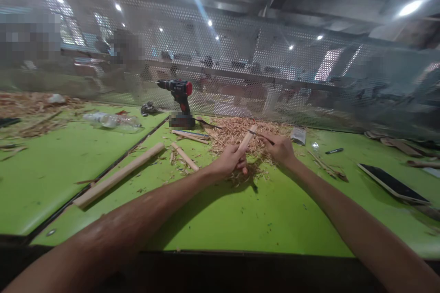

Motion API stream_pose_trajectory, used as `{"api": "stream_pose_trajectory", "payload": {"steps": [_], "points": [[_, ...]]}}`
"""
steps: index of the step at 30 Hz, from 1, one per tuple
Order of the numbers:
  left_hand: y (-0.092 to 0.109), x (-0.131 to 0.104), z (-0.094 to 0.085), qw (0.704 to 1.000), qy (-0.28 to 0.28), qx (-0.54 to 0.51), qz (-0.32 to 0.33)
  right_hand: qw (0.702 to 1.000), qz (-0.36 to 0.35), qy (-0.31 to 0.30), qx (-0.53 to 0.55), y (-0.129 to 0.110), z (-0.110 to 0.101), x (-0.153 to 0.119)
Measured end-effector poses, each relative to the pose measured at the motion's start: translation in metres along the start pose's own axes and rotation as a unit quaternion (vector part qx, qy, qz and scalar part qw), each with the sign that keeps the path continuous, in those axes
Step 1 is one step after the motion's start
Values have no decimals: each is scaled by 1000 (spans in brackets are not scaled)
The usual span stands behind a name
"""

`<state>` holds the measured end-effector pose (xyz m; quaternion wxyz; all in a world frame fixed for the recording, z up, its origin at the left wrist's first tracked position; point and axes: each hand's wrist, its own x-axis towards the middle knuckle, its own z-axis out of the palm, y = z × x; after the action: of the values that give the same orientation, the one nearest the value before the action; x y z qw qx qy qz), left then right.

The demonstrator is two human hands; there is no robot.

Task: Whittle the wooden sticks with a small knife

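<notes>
Centrally, above the table, the pale wooden stick slants up from its near end, hidden in the grip, its long axis running away from the person and somewhat to the right, so the far end points toward the heap of shavings. Nearest on the left lies a thick wooden rod, also slanting away to the right, just beside the dark seam in the table. Well off to the right is a flat tablet; a thinner rod lies left of the hands. Farther on are a dark pen, a small packet and the shavings, which crowd the space beneath and beyond the stick. Behind, a clear bottle lies on its side and a drill stands upright, nose to the left; a perforated screen closes off the far edge. The left hand is wrapped around the stick; the right hand is closed on a small knife, its blade across the stick near the far end, though whether it bites I cannot tell.
</notes>
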<state>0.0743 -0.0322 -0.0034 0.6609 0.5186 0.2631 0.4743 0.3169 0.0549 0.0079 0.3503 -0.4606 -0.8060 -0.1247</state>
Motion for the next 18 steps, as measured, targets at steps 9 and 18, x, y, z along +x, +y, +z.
{"api": "stream_pose_trajectory", "payload": {"steps": [9,18], "points": [[8,-7,4,995,-63,-45,-65,983,153,90,51,54,-10,7],[28,-14,3,991,-10,-84,-103,988,-68,14,138,-18,-2,-2]]}}
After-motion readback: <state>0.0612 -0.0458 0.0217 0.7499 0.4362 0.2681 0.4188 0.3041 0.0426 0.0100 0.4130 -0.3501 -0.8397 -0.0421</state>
